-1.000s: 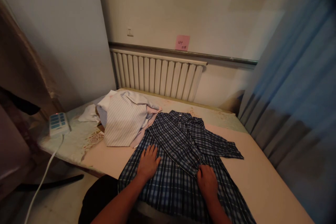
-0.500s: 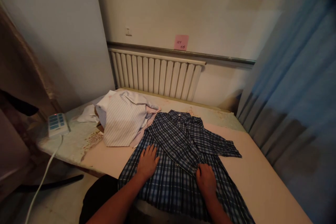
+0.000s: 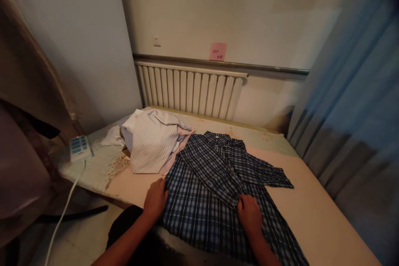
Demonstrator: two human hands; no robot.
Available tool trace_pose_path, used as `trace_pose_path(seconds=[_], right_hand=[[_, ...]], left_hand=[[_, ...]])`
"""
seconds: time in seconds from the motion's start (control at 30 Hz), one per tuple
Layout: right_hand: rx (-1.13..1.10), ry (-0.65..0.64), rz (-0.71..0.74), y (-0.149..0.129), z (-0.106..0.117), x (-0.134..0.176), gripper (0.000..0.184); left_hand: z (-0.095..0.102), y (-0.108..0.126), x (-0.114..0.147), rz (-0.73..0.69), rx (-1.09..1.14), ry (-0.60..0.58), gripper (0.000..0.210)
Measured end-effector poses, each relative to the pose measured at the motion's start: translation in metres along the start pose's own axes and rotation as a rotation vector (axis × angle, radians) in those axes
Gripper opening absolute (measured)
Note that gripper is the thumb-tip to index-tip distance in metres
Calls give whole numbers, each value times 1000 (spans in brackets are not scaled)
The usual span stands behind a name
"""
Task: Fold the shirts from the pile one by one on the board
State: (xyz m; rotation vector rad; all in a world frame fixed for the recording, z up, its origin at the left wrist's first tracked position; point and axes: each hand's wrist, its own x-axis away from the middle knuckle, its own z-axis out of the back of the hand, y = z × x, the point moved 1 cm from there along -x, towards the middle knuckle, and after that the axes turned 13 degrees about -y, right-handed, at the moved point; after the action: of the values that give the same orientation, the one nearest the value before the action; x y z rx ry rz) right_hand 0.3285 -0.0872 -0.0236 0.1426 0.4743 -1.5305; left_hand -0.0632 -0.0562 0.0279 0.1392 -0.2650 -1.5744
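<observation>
A dark blue plaid shirt (image 3: pixel 199 199) lies spread on the table, collar toward the wall. One sleeve (image 3: pixel 215 170) is folded diagonally across its front; the other reaches out to the right. At the shirt's left side edge is my left hand (image 3: pixel 156 198), its fingers curled in on the cloth there. My right hand (image 3: pixel 250 214) is closed at the cuff of the folded sleeve, low on the shirt's front. The fingertips of both hands are partly hidden.
A heap of pale striped clothes (image 3: pixel 152 141) sits left of the collar on the table (image 3: pixel 314 199). At the table's left end lies a power strip (image 3: pixel 79 148) with a white cord. A radiator (image 3: pixel 190 89) stands behind, and a blue curtain (image 3: pixel 346 133) hangs on the right.
My left hand has moved left from the shirt's front, where it lay flat, to the side edge, and its fingers have curled. My right hand stays at the cuff. The view has shifted slightly.
</observation>
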Motion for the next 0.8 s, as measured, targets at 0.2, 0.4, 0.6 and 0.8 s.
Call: trace_pose_path(seconds=[0.2, 0.4, 0.6, 0.8], right_hand=[[-5, -27, -11, -2, 4, 0, 16], [-3, -31, -21, -3, 7, 0, 16], [-4, -22, -24, -1, 5, 1, 16], [3, -21, -22, -1, 6, 0, 16]], left_hand=[[8, -18, 15, 177, 32, -124, 23], [6, -20, 21, 226, 80, -243, 16], [5, -22, 23, 183, 146, -272, 9], [0, -24, 29, 209, 272, -233, 12]])
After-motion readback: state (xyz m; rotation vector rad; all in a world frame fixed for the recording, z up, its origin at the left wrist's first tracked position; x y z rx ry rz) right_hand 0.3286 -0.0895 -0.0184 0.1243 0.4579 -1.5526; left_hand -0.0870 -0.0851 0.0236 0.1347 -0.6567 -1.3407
